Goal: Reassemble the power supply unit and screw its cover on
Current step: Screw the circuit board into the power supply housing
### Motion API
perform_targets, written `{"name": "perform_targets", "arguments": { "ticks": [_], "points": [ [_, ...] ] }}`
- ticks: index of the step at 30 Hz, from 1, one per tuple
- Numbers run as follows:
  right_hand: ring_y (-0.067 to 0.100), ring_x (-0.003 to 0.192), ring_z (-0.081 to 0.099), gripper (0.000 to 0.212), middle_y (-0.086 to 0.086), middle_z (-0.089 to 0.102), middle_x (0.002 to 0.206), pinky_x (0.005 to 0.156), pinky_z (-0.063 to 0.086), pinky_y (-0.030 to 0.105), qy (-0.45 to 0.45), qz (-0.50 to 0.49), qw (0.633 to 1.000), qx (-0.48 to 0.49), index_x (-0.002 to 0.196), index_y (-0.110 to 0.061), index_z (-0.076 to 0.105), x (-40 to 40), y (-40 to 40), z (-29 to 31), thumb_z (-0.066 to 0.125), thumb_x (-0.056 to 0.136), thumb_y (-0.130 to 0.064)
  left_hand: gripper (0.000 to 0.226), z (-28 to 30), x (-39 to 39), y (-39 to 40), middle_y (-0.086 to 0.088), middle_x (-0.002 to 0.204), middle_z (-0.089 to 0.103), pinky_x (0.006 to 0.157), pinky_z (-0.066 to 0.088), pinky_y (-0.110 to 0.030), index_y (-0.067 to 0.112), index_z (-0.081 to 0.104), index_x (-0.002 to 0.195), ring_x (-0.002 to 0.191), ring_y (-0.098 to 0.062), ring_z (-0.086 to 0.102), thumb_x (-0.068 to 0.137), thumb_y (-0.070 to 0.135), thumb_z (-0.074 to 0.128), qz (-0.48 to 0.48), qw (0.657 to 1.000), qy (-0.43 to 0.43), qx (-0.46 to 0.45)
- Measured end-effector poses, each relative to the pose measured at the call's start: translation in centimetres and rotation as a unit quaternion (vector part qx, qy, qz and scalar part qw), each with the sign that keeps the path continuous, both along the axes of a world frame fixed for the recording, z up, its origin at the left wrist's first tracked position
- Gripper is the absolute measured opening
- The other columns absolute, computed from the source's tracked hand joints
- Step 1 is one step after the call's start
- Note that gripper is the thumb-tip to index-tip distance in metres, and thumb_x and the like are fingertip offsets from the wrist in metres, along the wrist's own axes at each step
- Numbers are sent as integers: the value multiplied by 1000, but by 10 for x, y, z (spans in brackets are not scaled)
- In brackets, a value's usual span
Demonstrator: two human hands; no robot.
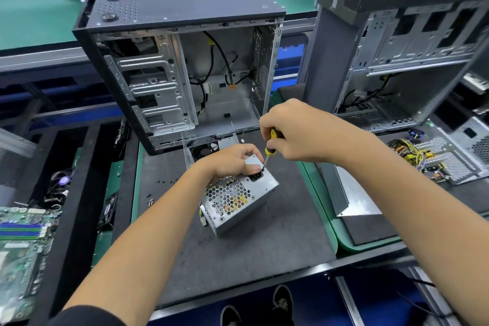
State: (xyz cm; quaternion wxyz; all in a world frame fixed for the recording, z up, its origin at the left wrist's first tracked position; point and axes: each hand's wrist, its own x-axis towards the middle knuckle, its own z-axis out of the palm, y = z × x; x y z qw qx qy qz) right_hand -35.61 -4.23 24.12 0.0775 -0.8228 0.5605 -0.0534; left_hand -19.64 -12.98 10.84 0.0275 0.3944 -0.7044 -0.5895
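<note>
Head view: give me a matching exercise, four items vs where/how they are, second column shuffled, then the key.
Items:
1. power supply unit
2. screwdriver
3. motherboard
4. loose screws

Places/states:
A. far left, lying flat
B. on the grey mat, steadied by the left hand
C. scattered on the mat, left of the unit
D. gripped in the right hand, tip down at the unit's top

Pairs: 1-B, 2-D, 3-A, 4-C

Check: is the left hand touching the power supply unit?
Touching. The head view shows the left hand gripping the power supply unit from above, thumb pressed on its top edge.
</note>
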Motion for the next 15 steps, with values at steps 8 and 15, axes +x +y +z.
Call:
{"name": "perform_targets", "arguments": {
  "ticks": [8, 15],
  "points": [
    [14, 77, 40, 7, -10, 47, 72, 65, 33, 27, -1, -10, 1000, -1, 82, -16, 62, -1, -2, -2, 62, 88, -21, 13, 1, 0, 2, -16, 86, 54, 53, 37, -26, 26, 57, 93, 59, -17, 45, 93, 13, 58, -2, 1000, 18, -11],
    [15, 79, 43, 8, -2, 55, 82, 67, 38, 28, -3, -19, 1000, -4, 83, -16, 62, 0, -4, -3, 60, 89, -21, 7, 1, 1, 3, -5, 86, 61, 61, 40, -28, 21, 59, 99, 69, -17, 52, 93, 16, 59, -21, 999, 37, 4]
  ]
}}
